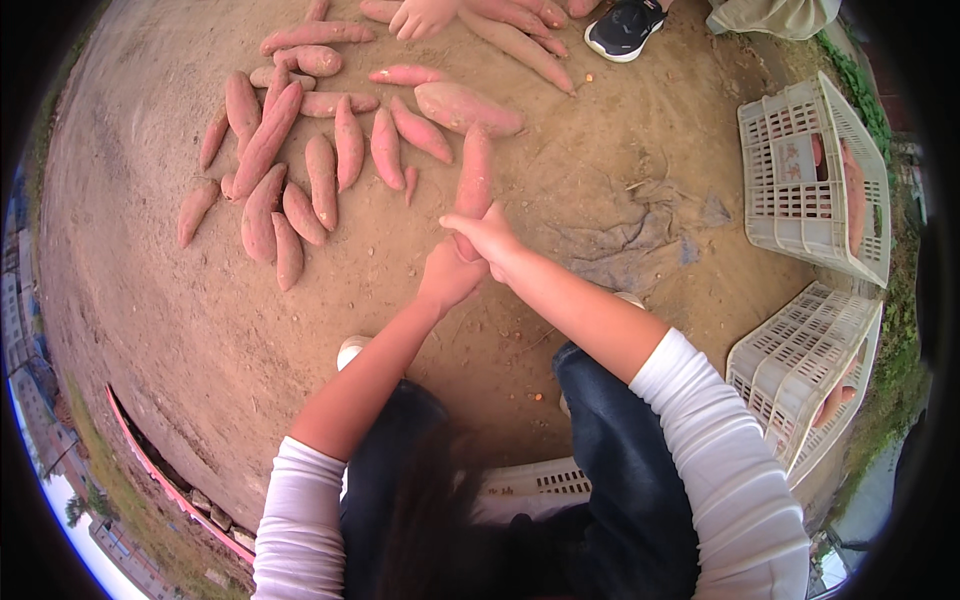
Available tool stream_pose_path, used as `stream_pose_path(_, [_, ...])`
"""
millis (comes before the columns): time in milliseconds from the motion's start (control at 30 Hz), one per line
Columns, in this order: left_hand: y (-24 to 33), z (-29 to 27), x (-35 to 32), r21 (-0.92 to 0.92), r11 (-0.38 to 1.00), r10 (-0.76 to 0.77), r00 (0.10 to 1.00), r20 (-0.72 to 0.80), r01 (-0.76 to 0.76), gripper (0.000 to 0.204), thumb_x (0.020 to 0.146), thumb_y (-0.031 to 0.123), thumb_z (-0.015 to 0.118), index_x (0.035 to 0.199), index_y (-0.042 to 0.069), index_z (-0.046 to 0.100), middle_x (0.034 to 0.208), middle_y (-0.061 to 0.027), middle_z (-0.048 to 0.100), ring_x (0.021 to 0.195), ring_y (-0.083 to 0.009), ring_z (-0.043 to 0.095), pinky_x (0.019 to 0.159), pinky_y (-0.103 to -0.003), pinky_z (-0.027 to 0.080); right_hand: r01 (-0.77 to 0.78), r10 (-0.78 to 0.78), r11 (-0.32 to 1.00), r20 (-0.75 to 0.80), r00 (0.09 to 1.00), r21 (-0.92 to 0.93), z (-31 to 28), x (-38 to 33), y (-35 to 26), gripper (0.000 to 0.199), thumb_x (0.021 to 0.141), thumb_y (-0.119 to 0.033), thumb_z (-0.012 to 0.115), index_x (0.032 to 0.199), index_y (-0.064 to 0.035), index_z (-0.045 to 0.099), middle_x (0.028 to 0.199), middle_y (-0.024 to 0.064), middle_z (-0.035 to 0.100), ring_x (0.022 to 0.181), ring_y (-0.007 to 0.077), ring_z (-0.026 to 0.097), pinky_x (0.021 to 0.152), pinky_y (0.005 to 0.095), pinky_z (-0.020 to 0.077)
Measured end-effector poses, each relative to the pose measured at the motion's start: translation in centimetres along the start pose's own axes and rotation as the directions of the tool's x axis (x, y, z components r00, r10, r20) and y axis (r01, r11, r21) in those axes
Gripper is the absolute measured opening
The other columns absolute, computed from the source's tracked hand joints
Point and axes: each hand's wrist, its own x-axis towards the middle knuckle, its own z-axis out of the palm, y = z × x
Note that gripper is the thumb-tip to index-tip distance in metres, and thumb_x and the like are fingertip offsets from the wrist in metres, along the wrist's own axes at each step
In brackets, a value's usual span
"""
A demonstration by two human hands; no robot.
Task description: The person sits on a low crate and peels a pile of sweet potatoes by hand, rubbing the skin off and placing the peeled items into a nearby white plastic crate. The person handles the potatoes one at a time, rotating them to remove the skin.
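Both my hands grip one long pinkish-red sweet potato (pixel 475 172) in front of me, its free end pointing away. My left hand (pixel 452 272) is closed round the near end. Just above it my right hand (pixel 487 237) wraps the same sweet potato, thumb lying across it, and partly hides the near end. Beyond its far tip, a thick sweet potato (pixel 467 107) rests on the dirt. Several more, such as this large sweet potato (pixel 267 140), are strewn to the left.
Another person's hand (pixel 423 17) touches sweet potatoes at the top, near a black shoe (pixel 625 28). Two white plastic crates (pixel 795 205) with sweet potatoes inside stand at the right. A grey cloth scrap (pixel 640 235) lies on the dirt. Beneath me is a white crate (pixel 525 480).
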Motion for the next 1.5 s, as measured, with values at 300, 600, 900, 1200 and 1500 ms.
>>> stream_pose_path(300, [1.8, 2.2, -2.6, 0.081, 0.997, -0.008, 0.991, 0.136, -0.003, 0.027, 0.079, 0.013, 0.068, 0.097, -0.003, 0.056, 0.069, -0.0064, 0.060, 0.052, -0.0134, 0.059, 0.048, -0.029, 0.049, -0.074, 0.098, 0.872, -0.024, 0.995, 0.483, -7.9, 5.7, -5.8, 0.030, 0.083, -0.028, 0.071, 0.093, -0.0049, 0.054, 0.073, 0.0072, 0.058, 0.066, 0.0206, 0.060, 0.064, 0.0369, 0.0527])
stream_pose_path(600, [1.8, 0.4, -1.5, -0.193, 0.958, -0.151, 0.945, 0.291, 0.213, 0.018, 0.080, 0.013, 0.065, 0.090, 0.004, 0.053, 0.060, -0.0035, 0.055, 0.044, -0.0112, 0.051, 0.036, -0.025, 0.036, -0.121, 0.116, 0.882, 0.040, 0.992, 0.455, -2.2, -0.5, -0.8, 0.033, 0.079, -0.024, 0.076, 0.098, -0.0033, 0.059, 0.081, 0.0072, 0.063, 0.072, 0.0186, 0.063, 0.067, 0.0358, 0.0537])
stream_pose_path(900, [2.7, 0.9, -3.6, -0.182, 0.948, -0.169, 0.897, 0.409, 0.261, 0.014, 0.079, 0.012, 0.062, 0.088, 0.009, 0.052, 0.060, -0.0012, 0.052, 0.046, -0.0093, 0.048, 0.040, -0.024, 0.036, -0.124, 0.143, 0.885, -0.009, 0.990, 0.450, -6.9, 4.2, -5.2, 0.033, 0.080, -0.033, 0.075, 0.091, -0.0071, 0.058, 0.077, 0.0073, 0.061, 0.068, 0.0194, 0.061, 0.066, 0.0355, 0.0541])
stream_pose_path(1200, [0.8, -2.0, 0.0, -0.549, 0.742, 0.047, 0.788, 0.614, 0.384, 0.022, 0.087, 0.018, 0.062, 0.104, 0.009, 0.050, 0.078, 0.0004, 0.055, 0.055, -0.0091, 0.050, 0.046, -0.023, 0.039, -0.346, 0.187, 0.795, 0.340, 0.922, 0.499, -2.7, -0.9, -2.7, 0.045, 0.081, -0.038, 0.077, 0.104, -0.0058, 0.057, 0.087, 0.0079, 0.062, 0.082, 0.0200, 0.063, 0.076, 0.0356, 0.0543])
stream_pose_path(1500, [0.3, -4.7, -1.2, 0.268, 0.933, 0.241, 0.970, 0.028, -0.240, 0.081, 0.081, 0.032, 0.077, 0.144, 0.005, 0.036, 0.134, -0.0145, 0.049, 0.127, -0.0272, 0.049, 0.109, -0.041, 0.039, 0.369, -0.478, 0.647, 0.021, 0.878, -0.667, -7.7, 1.7, -5.1, 0.043, 0.070, -0.018, 0.080, 0.105, -0.0053, 0.057, 0.094, 0.0093, 0.068, 0.086, 0.0283, 0.068, 0.076, 0.0395, 0.0544])
